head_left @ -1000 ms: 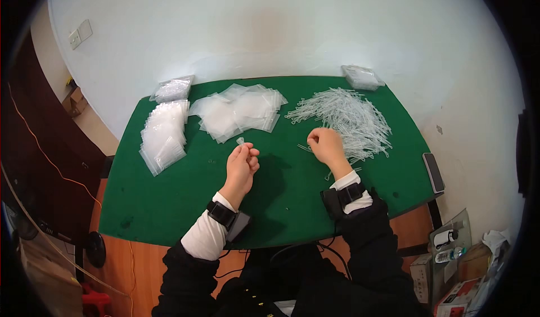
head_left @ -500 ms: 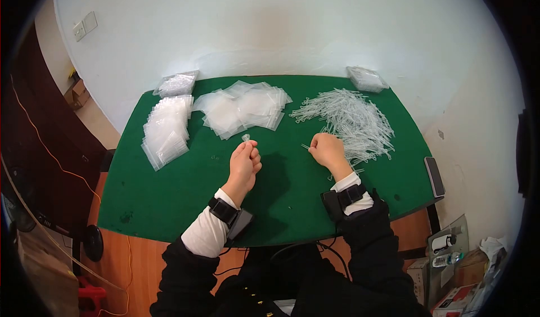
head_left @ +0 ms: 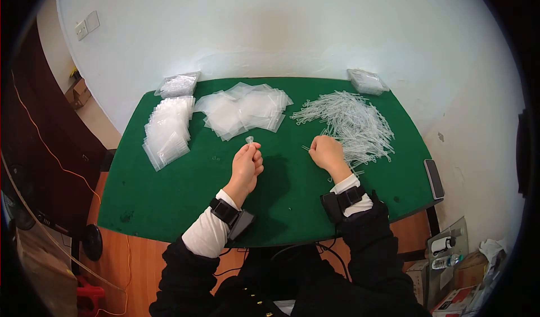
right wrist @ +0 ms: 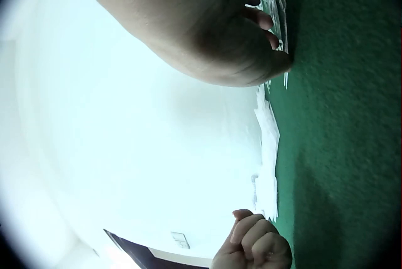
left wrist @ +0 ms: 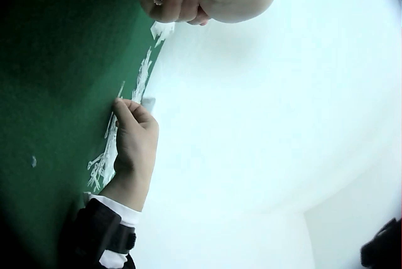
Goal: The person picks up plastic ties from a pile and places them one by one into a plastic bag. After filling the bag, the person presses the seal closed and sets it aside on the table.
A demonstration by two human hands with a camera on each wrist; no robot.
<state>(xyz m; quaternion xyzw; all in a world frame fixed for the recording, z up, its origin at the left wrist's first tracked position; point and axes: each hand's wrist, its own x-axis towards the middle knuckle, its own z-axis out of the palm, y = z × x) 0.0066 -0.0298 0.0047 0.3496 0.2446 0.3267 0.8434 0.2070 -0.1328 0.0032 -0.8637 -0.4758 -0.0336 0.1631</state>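
My left hand (head_left: pixel 246 168) is raised over the green table, fingers curled around a small bunch of clear plastic sticks; their looped ends (head_left: pixel 250 140) poke out above the thumb and index finger. The rest of the bunch is hidden in the fist. On the right, my right hand (head_left: pixel 328 153) pinches thin clear plastic sticks (head_left: pixel 305 148) between thumb and fingertips, at the near-left edge of a big heap of such sticks (head_left: pixel 360 123). In the right wrist view their thin ends (right wrist: pixel 286 79) stick out past the thumb.
Clear flat bags (head_left: pixel 242 112) lie spread at the back middle, and a fanned stack of bags (head_left: pixel 167 131) lies on the left. Filled bags stand at the back left (head_left: pixel 180 84) and back right (head_left: pixel 367 82) corners. A grey-black device (head_left: pixel 434 179) sits at the right edge.
The head view has shifted slightly. My left hand has moved a little to the right, still gripping the bunch. The right hand stays beside the heap, its fingertips pinching sticks.
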